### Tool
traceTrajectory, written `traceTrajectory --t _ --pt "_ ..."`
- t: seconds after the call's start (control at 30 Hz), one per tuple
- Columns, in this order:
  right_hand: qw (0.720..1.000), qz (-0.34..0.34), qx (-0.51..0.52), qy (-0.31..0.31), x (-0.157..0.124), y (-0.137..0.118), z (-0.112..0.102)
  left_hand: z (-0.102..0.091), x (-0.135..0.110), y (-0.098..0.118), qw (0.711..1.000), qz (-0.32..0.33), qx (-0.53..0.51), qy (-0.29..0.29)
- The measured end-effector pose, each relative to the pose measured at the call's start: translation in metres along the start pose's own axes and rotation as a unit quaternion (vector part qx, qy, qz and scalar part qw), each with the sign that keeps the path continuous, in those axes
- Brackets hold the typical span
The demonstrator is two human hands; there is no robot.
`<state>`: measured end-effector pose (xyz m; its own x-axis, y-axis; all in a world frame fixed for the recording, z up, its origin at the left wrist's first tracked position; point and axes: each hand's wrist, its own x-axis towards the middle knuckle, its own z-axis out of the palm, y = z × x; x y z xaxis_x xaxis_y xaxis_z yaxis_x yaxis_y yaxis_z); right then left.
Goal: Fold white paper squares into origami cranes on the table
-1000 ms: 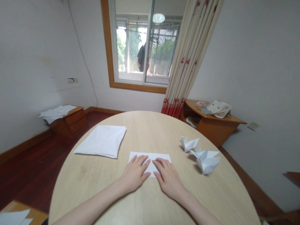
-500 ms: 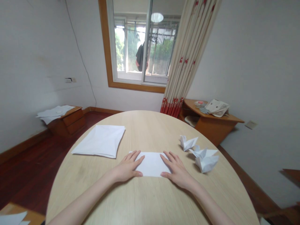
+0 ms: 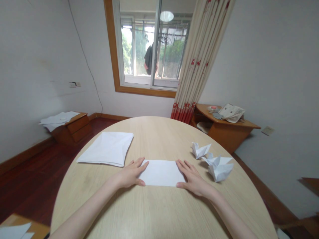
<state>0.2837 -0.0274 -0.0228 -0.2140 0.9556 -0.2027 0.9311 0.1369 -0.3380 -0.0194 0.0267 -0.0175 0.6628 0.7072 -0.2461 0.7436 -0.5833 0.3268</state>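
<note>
A folded white paper (image 3: pixel 161 172) lies flat on the round wooden table (image 3: pixel 154 212) in front of me. My left hand (image 3: pixel 130 174) rests flat at the paper's left end, fingers stretched out and together. My right hand (image 3: pixel 193 177) lies flat at the paper's right end, fingers spread. Both hands press on the paper's ends and hold nothing.
A stack of white sheets (image 3: pixel 106 148) lies on the table at the left. Folded paper figures (image 3: pixel 200 150) (image 3: pixel 219 167) sit at the right. A low cabinet (image 3: pixel 68 124) stands by the left wall and a corner desk (image 3: pixel 225 127) with a bag at the right.
Both hands have slid apart along the paper, from its middle out to its left and right ends. The paper now shows between them.
</note>
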Motion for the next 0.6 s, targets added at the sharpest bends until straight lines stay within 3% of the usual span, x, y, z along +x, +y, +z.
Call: traceTrajectory --t 0.2,0.6 --pt "0.999 -0.008 0.024 0.027 0.000 0.000 0.002 -0.001 -0.001 -0.002 0.999 0.013 0.012 0.047" --pt "0.995 0.013 0.077 0.061 -0.001 -0.009 0.004 0.001 0.001 -0.002 0.984 0.058 -0.059 0.158"
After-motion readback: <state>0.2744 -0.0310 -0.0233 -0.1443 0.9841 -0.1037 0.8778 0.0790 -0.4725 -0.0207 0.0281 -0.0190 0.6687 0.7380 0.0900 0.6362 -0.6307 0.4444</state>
